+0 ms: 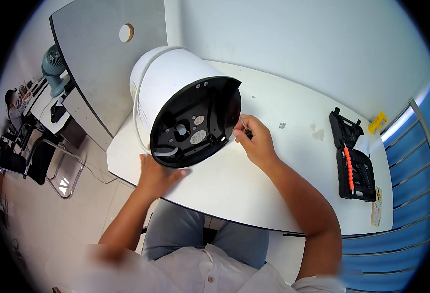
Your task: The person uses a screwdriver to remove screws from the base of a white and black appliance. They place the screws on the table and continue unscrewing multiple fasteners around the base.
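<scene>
A white round appliance with a carrying handle, much like a rice cooker (173, 73), lies tipped on the table with its black base (183, 110) turned toward me. The base has screw holes, ribs, two round stickers and a short white cord piece near its lower edge. My left hand (155, 173) grips the appliance at its lower left edge, thumb stretched out along the rim and the other fingers partly hidden. At the right edge of the base, my right hand (257, 139) pinches a small screwdriver (247, 132) with a dark handle; its metal shaft points up beside the rim.
On the white table (293, 176), an open black tool case (354, 166) with an orange flexible shaft (348, 168) lies at the right. Beyond it stands a yellow plastic piece (377, 123). A grey partition (107, 53) rises at the left; another person (15, 112) sits far left near chairs.
</scene>
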Motion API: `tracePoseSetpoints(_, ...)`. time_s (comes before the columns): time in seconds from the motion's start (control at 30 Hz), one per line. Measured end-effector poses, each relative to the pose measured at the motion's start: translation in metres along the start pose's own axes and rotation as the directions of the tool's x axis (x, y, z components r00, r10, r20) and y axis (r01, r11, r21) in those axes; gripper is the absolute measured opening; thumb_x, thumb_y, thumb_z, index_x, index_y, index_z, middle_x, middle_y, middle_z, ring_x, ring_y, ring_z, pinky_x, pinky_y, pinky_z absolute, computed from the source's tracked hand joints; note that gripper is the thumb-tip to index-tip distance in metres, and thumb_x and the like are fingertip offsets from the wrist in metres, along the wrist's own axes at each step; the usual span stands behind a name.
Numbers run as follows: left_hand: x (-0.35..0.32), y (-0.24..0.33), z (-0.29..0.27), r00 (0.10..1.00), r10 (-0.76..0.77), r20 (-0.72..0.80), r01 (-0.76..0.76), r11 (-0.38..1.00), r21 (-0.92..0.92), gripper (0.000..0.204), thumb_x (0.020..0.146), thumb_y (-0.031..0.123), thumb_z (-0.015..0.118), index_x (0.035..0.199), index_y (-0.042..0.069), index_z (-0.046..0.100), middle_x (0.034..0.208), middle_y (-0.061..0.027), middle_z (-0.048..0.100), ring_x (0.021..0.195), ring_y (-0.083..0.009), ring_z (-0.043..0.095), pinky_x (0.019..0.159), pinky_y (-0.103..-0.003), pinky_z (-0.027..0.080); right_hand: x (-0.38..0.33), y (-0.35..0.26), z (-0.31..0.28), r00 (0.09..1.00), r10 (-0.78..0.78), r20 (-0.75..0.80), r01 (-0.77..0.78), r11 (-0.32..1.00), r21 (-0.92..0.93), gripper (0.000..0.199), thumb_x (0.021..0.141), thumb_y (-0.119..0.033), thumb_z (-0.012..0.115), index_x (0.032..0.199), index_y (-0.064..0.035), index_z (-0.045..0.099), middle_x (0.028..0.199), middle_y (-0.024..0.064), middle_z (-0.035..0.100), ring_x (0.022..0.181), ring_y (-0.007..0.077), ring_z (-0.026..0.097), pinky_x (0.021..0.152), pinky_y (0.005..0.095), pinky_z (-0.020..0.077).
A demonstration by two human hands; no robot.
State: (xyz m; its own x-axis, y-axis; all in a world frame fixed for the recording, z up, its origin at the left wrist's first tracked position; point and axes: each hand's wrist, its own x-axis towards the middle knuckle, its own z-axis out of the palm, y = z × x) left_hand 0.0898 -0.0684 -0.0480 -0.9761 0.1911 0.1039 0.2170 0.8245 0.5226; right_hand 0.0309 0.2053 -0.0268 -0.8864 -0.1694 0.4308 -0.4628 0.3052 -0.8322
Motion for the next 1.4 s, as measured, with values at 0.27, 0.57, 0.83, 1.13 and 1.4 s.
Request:
tracePoseSetpoints(0.27,0.007,0.014,0.013,0.979,-0.068,-0.193,-0.066,0.788,-0.612,0.048,0.083,0.011,0.063,0.129,0.003,0.049,0.126,-0.0139,0.054,0.123,-0.0282,0.045,0.106,-0.047,0.028,0.0,0.003,0.001,0.99,-0.122,-0.068,0.121,0.992,-0.027,0.01,0.089,-0.007,0.061,0.091,-0.003,0.052,0.084,0.0052,0.056,0.071,0.0129,0.054,0.064,0.0262,0.0438)
tracePoseSetpoints(0.57,0.063,0.064,-0.043,0.906,0.036,-0.421,-0.402,0.38,-0.833,0.105,0.059,0.01,0.051,0.151,0.009,-0.001,0.155,-0.0129,0.008,0.143,-0.0276,0.01,0.114,-0.036,0.014,-0.004,-0.011,0.0,0.987,0.111,-0.115,-0.072,0.952,0.297,0.016,0.098,-0.021,0.049,0.098,-0.0054,0.047,0.066,0.0051,0.056,0.055,0.0077,0.046,0.055,0.0216,0.0396)
tracePoseSetpoints(0.83,0.065,0.077,0.04,0.952,-0.196,-0.234,-0.253,-0.08,-0.964,0.067,0.092,0.034,0.054,0.144,0.004,0.022,0.149,-0.0147,0.027,0.138,-0.0291,0.028,0.11,-0.045,0.029,-0.007,-0.021,0.013,0.938,0.31,-0.153,-0.146,0.756,0.638,0.019,0.099,-0.023,0.047,0.101,-0.0038,0.045,0.066,0.0088,0.058,0.052,0.0099,0.047,0.053,0.0226,0.0406)
tracePoseSetpoints(1.13,0.06,0.093,0.008,0.995,-0.097,0.013,0.007,-0.057,-0.998,0.041,0.088,0.007,0.049,0.126,-0.005,0.041,0.117,-0.0213,0.057,0.102,-0.0312,0.063,0.087,-0.037,0.056,-0.01,-0.027,0.017,0.963,0.246,-0.11,-0.132,0.785,0.606,0.021,0.098,-0.026,0.049,0.101,-0.0054,0.047,0.068,0.0054,0.057,0.053,0.007,0.046,0.051,0.0194,0.0383)
tracePoseSetpoints(1.4,0.079,0.097,0.016,0.986,0.102,0.131,0.163,-0.452,-0.877,0.043,0.09,0.024,0.056,0.123,-0.001,0.045,0.118,-0.0186,0.057,0.107,-0.03,0.059,0.097,-0.039,0.046,-0.006,-0.033,0.012,0.973,0.189,-0.129,-0.074,0.791,0.607,0.02,0.098,-0.025,0.051,0.101,-0.0054,0.047,0.07,0.0042,0.057,0.056,0.0067,0.047,0.053,0.0192,0.039)
